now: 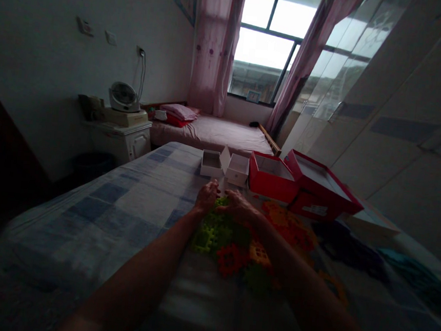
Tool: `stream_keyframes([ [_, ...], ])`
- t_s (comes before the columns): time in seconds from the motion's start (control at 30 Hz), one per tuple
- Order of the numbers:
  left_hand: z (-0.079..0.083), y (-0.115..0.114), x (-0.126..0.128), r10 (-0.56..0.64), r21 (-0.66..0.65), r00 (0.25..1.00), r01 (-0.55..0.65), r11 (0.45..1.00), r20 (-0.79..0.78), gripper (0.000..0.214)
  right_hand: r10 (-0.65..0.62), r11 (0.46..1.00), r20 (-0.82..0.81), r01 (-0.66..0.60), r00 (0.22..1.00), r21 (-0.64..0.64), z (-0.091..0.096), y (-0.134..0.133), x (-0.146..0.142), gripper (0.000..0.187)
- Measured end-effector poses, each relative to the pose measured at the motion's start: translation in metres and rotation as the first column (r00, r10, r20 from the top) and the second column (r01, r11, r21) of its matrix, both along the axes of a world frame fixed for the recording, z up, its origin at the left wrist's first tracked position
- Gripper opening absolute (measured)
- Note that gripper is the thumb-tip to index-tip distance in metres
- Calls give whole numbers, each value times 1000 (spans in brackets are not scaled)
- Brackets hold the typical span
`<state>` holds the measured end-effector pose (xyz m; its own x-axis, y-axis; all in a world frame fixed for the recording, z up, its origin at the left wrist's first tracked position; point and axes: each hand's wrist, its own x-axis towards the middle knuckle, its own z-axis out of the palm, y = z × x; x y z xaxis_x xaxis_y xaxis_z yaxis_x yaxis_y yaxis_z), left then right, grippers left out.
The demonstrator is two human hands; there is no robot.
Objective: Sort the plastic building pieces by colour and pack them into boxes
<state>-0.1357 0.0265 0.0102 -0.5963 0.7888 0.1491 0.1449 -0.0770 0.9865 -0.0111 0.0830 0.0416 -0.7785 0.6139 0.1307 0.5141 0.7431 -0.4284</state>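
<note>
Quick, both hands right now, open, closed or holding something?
Left hand: at the green pieces, grip can't be told.
Right hand: beside them, grip can't be told.

Left of the left hand [206, 199], the bed [123, 219] gives a wide open stretch for a low pass. Straight ahead, two white boxes [237, 176] stand in the way, an upright flap [224, 158] blocking the gap between them. Ahead and right, red boxes [270, 185] close off the route just beside the white pair. Orange pieces [278, 214] clutter the right hand's [239, 206] right side; above the boxes, the air is open.
</note>
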Motion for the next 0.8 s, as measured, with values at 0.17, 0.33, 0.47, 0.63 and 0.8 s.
stream_keyframes([
  [0.17, 4, -2, -1, 35, 61, 996, -40, 997, 84, 43, 46, 998, -1, -46, 999, -50, 4, -16, -4, 44],
  [0.33, 6, -2, -7, 99, 125, 971, -128, 984, 219, 48, -115, 988, -169, 96, 979, -120, 25, -15, 6, 41],
  [0.47, 7, -1, -14, 163, 148, 931, -221, 964, 328, 50, -118, 941, -321, 2, 940, -340, 49, -25, 23, 41],
  [0.63, 8, -1, -21, 202, 148, 884, -287, 946, 422, 49, 290, 855, -110, -308, 951, -417, 45, -69, 29, 42],
  [0.8, 9, -2, -22, 193, 154, 875, -287, 946, 444, 46, 344, 937, 128, -332, 930, -104, 37, -94, 20, 47],
])
